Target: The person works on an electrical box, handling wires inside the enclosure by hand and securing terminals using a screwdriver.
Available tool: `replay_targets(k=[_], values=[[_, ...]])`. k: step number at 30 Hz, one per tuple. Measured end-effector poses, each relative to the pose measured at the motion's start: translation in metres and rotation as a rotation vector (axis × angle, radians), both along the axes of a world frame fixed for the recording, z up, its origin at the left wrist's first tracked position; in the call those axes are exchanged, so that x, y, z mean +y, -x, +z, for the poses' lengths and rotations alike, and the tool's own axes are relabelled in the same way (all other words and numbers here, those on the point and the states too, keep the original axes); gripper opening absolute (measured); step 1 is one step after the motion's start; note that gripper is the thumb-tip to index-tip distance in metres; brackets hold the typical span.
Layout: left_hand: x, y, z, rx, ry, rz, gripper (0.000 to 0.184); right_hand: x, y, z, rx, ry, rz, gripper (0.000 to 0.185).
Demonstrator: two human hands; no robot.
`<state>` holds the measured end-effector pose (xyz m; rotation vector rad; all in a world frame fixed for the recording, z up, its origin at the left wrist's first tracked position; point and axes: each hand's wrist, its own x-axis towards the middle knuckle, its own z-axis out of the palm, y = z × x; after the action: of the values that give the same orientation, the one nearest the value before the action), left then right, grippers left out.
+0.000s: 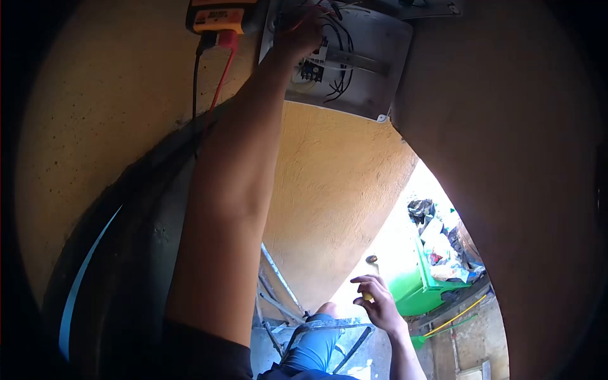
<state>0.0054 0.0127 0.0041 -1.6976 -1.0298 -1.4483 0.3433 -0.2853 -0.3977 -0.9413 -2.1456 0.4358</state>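
My left hand [303, 35] reaches up into a grey electrical box [373, 92] on the wall. Its fingers are pinched together at the thin wires [334, 11] near the top of the box; shadow hides the exact grip. Below that hand sits a dark circuit breaker [310, 71], with loose black wires [345, 47] curving beside it. A metal rail [361, 61] crosses the inside. My right hand [379, 307] is low, away from the box, its fingers curled around a small yellow thing that looks like a tool handle [367, 296].
An orange-and-black multimeter [218, 18] hangs left of the box, with a red lead [221, 85] and a black lead [195, 88] plugged in. Below are a metal frame [282, 272], a green bin [424, 294] with rubbish bags [443, 247], and a yellow stick [456, 315].
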Motion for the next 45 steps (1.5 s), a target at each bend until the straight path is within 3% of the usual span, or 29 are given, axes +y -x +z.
replay_targets(k=[1, 3, 4, 7, 8, 10, 11, 13, 14, 16, 17, 18, 19, 20, 21, 22, 23, 25, 26, 28, 30, 33, 39, 41, 45], values=[[-0.002, 0.001, 0.005, 0.003, 0.008, 0.0, 0.012, 0.002, -0.001, -0.007, 0.003, 0.008, 0.0, 0.03], [-0.004, 0.003, 0.011, -0.019, 0.216, 0.039, 0.03, 0.006, -0.001, -0.028, -0.194, -0.08, -0.138, 0.026], [-0.001, -0.001, 0.006, -0.089, 0.037, -0.04, 0.024, 0.009, -0.004, -0.046, -0.144, 0.012, -0.173, 0.023], [0.013, -0.007, -0.002, -0.249, -0.06, -0.164, 0.026, 0.012, -0.007, -0.092, -0.047, 0.019, -0.248, 0.022], [0.024, -0.012, -0.009, -0.253, -0.055, -0.163, 0.026, 0.012, -0.007, -0.105, -0.002, 0.028, -0.265, 0.022], [0.038, -0.027, -0.021, -0.322, -0.538, 0.034, 0.023, 0.008, -0.005, -0.121, 0.053, -0.007, -0.312, 0.023], [0.034, -0.03, -0.028, -0.327, -0.538, 0.036, 0.023, 0.007, -0.004, -0.128, 0.072, -0.023, -0.346, 0.023], [-0.031, -0.048, -0.061, -0.032, -0.21, 0.148, 0.013, 0.005, -0.001, -0.126, 0.107, -0.064, -0.371, 0.024], [-0.065, -0.079, -0.085, -0.347, -0.298, -0.081, 0.024, 0.007, 0.0, -0.128, 0.135, -0.056, -0.41, 0.025], [-0.144, -0.116, -0.156, -0.383, -0.235, -0.139, 0.036, 0.014, 0.001, -0.13, 0.129, -0.078, -0.442, 0.027], [-0.216, -0.123, -0.179, -0.545, 0.202, -0.909, 0.037, 0.012, 0.001, -0.13, 0.146, -0.022, -0.45, 0.025], [-0.268, -0.129, -0.198, -0.708, 0.459, -1.198, 0.033, 0.011, -0.001, -0.133, 0.141, -0.017, -0.47, 0.026], [-0.299, -0.13, -0.219, -0.638, 0.453, -1.521, 0.038, 0.01, -0.002, -0.134, 0.138, -0.013, -0.496, 0.026], [-0.323, -0.132, -0.22, -0.521, 0.253, -1.824, 0.037, 0.006, 0.001, -0.128, 0.124, -0.054, -0.542, 0.023], [-0.352, -0.12, -0.218, -0.555, 0.481, -2.085, 0.054, 0.01, -0.002, -0.138, 0.111, -0.132, -0.551, 0.023], [-0.368, -0.123, -0.211, -0.429, 0.31, -2.158, 0.062, 0.006, 0.001, -0.13, 0.116, -0.124, -0.562, 0.023], [-0.342, -0.116, -0.211, 0.053, 0.232, -2.474, 0.068, 0.001, 0.003, -0.124, 0.097, -0.135, -0.547, 0.022], [-0.398, -0.111, -0.209, -0.378, 0.674, -2.194, 0.029, -0.006, 0.009, -0.105, 0.051, -0.164, -0.51, 0.022], [-0.416, -0.085, -0.193, -0.178, 0.911, -1.716, 0.021, 0.0, 0.008, -0.122, 0.163, -0.064, -0.604, 0.025], [-0.416, -0.088, -0.197, -0.206, 0.808, -1.988, 0.02, 0.016, -0.001, -0.156, 0.283, 0.069, -0.666, 0.027], [-0.414, -0.093, -0.197, -0.218, 0.753, -2.083, 0.018, 0.013, -0.002, -0.14, 0.15, -0.116, -0.621, 0.026], [-0.413, -0.099, -0.196, -0.215, 0.728, -2.149, 0.017, 0.019, -0.007, -0.148, 0.22, -0.163, -0.606, 0.028], [-0.412, -0.11, -0.193, -0.255, 0.657, -2.221, 0.018, 0.034, -0.029, -0.181, 0.047, -0.306, -0.546, 0.028], [-0.402, -0.108, -0.193, -0.296, 0.602, -2.242, 0.019, 0.024, -0.015, -0.164, 0.184, -0.199, -0.585, 0.028], [-0.375, -0.106, -0.185, -0.397, 0.482, -2.245, 0.022, 0.019, -0.007, -0.159, 0.169, -0.101, -0.644, 0.027]])
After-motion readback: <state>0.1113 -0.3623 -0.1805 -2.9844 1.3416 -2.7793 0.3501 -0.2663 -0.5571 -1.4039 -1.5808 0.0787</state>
